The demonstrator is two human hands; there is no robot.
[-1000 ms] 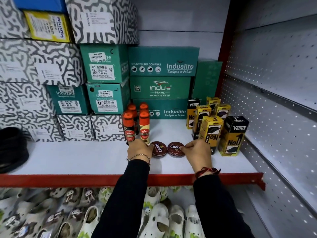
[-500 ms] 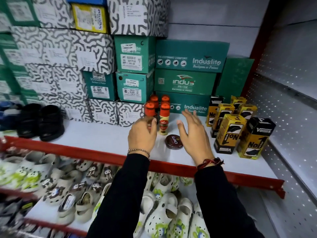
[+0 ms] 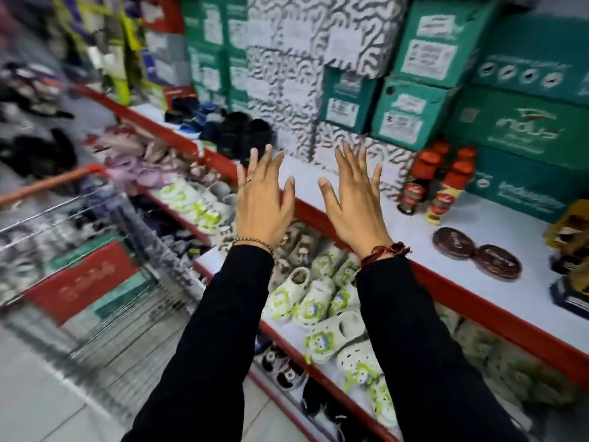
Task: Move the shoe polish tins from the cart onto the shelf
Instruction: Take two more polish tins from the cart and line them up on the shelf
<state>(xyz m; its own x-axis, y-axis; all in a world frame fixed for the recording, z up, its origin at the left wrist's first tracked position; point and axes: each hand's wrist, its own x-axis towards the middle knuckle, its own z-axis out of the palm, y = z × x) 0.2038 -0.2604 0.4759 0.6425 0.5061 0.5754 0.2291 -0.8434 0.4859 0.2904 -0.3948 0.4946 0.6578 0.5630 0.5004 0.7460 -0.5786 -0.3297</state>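
Two round brown shoe polish tins lie side by side on the white shelf (image 3: 497,224) at the right: one tin (image 3: 454,243) on the left, the other tin (image 3: 501,262) touching it. My left hand (image 3: 262,196) and my right hand (image 3: 353,196) hover in the air to the left of the tins, both empty with fingers spread. The wire cart (image 3: 79,250) with a red handle stands at the lower left, blurred; a red and green box lies in it.
Red-capped polish bottles (image 3: 436,186) stand behind the tins. Green and patterned shoe boxes (image 3: 411,100) fill the shelf's back. Yellow and black cartons (image 3: 570,247) are at the right edge. White clogs (image 3: 318,301) fill the lower shelf. Black shoes (image 3: 242,135) sit further left.
Both hands have left the tins and lifted away with fingers spread. The view has swung left, so the tins now lie at the right and the cart has come into view.
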